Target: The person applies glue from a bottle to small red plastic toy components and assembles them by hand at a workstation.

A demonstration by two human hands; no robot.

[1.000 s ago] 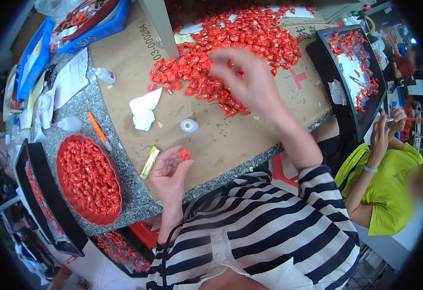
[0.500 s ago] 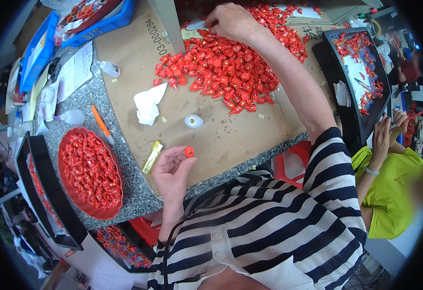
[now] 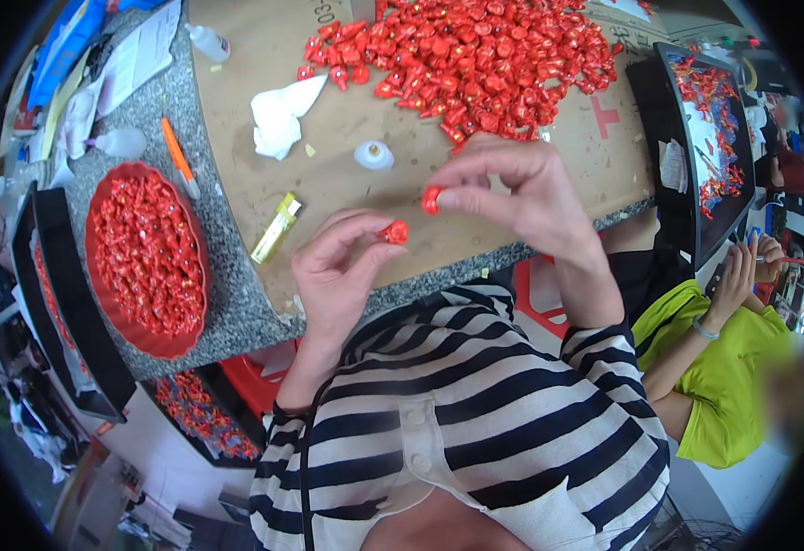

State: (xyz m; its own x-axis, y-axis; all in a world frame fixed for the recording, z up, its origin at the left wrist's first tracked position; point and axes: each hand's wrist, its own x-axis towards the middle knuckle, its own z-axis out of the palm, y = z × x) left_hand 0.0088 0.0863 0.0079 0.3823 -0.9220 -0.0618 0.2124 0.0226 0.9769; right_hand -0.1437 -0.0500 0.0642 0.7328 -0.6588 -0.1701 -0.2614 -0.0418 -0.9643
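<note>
My left hand (image 3: pixel 342 262) pinches a small red plastic piece (image 3: pixel 396 232) between thumb and fingertips, over the near part of the cardboard sheet (image 3: pixel 365 110). Just to its right, my right hand (image 3: pixel 521 188) grips another small red piece (image 3: pixel 431 200) in the same way. The two pieces are close but apart. Beyond my hands lies a big heap of similar red pieces (image 3: pixel 494 69). A small white bottle with a brass-coloured tip (image 3: pixel 373 155) stands between the heap and my left hand. Crumpled white tissue (image 3: pixel 282 115) rests to the left of it.
A yellow-green packet (image 3: pixel 275 228) and an orange cutter knife (image 3: pixel 179 156) lie left of my hands. A scalloped red bowl (image 3: pixel 202 266) full of red pieces stands farther left. Black trays flank the table, one tray (image 3: pixel 663 119) at right. A co-worker in a lime top (image 3: pixel 723 386) sits at right.
My right hand has come back from the far heap to beside my left hand, now holding a red piece. The whole view has shifted slightly.
</note>
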